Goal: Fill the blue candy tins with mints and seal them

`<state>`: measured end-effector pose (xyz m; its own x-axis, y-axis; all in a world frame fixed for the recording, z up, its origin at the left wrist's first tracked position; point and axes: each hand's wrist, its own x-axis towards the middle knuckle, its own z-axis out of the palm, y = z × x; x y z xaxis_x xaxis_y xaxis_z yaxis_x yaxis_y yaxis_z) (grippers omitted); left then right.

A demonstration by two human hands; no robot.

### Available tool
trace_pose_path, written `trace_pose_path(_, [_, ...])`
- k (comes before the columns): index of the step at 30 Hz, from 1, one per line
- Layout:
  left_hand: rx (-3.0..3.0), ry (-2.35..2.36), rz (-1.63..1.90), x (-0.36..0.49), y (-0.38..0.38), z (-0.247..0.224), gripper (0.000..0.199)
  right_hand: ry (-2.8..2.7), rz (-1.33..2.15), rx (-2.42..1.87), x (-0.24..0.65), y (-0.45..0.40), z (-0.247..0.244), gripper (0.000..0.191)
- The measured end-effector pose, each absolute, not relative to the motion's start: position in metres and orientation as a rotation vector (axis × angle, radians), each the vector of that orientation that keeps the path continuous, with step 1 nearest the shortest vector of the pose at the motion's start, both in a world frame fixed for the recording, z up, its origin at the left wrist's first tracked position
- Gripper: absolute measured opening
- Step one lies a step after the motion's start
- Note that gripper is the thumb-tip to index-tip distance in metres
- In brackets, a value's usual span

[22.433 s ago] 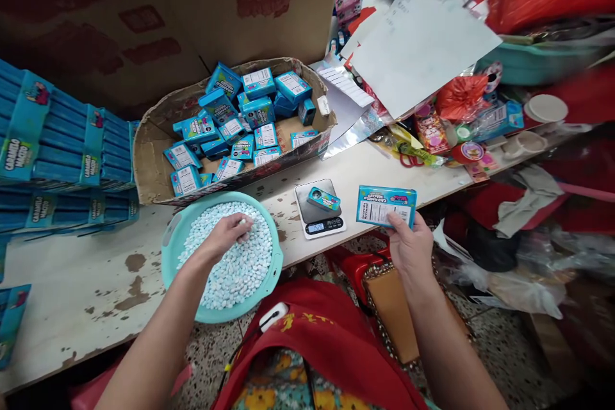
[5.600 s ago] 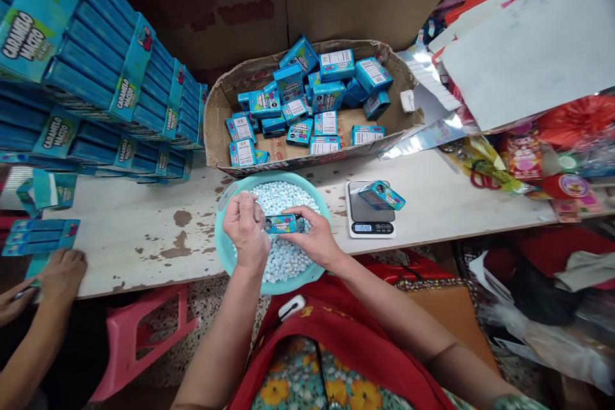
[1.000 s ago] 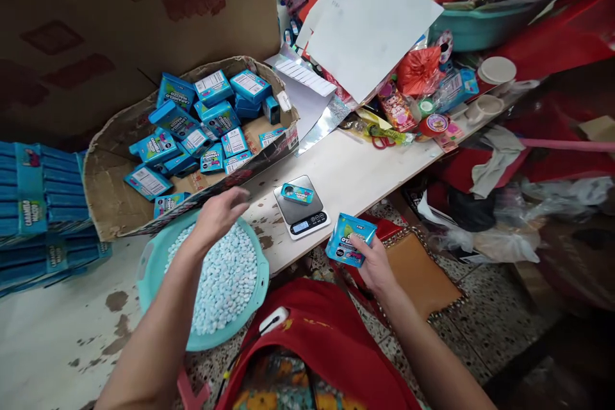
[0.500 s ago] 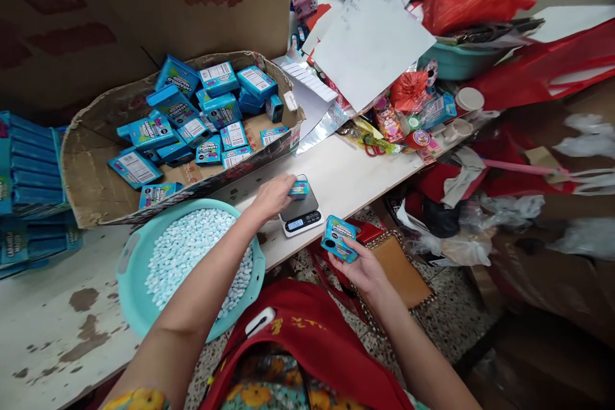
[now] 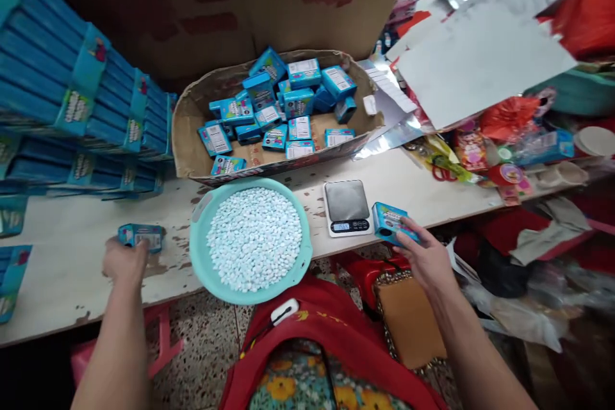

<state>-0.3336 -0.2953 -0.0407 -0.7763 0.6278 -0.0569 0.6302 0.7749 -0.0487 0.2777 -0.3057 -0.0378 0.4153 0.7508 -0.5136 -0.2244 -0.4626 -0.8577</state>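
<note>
At the left, my left hand (image 5: 125, 259) has its fingers closed round a small blue candy box (image 5: 148, 237), low over the table. Another blue box (image 5: 387, 221) is in my right hand (image 5: 429, 256), just right of the scale, gripped at its right end. The digital scale (image 5: 346, 200) carries nothing on its plate, and its display is lit. Between my hands a turquoise basin (image 5: 196, 250) holds many pale blue and white candies (image 5: 254, 237).
Behind the basin, a cut-down cardboard box (image 5: 192, 115) contains several blue boxes. Blue display packs (image 5: 43, 57) are stacked at the left. Papers (image 5: 480, 64), small toys and a red bag (image 5: 589, 19) crowd the right side. A stool (image 5: 413, 320) stands below the table.
My left hand has moved from the scale far to the left with a blue box. The view has swung left. My right hand still grips its box, now closer to the scale.
</note>
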Motion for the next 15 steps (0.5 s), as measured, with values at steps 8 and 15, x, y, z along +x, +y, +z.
trace_pose_path(8, [1.155,2.951,0.368,-0.307,-0.319,-0.055,0.065,-0.680,1.262,-1.733,0.233,-0.280,-0.030,0.072])
trace_pose_path(15, [2.296,1.613,0.308,-0.100,-0.342,-0.052,0.055,-1.014,0.852,-1.894,0.210,-0.270,-0.020,0.040])
